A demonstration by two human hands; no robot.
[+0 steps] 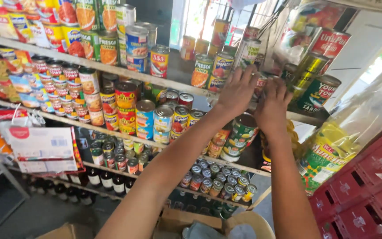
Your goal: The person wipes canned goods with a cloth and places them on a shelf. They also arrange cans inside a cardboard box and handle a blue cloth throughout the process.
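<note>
Both my arms reach up to a wooden shelf (111, 68) stacked with tins. My left hand (237, 90) and my right hand (273, 104) are side by side at the shelf's right end, fingers curled around a small tin (260, 83) that sits between them, mostly hidden by the hands. Just left of the hands stand orange and green tins (202, 71). A green and gold tin (317, 93) stands to the right.
Lower shelves hold many stacked tins (144, 119) and small cans (213, 177), with dark bottles (107, 179) near the floor. Snack packets (5, 79) hang at left. Red crates (359, 194) and a plastic-wrapped pack (328, 155) stand at right. A cardboard box (186, 219) lies below.
</note>
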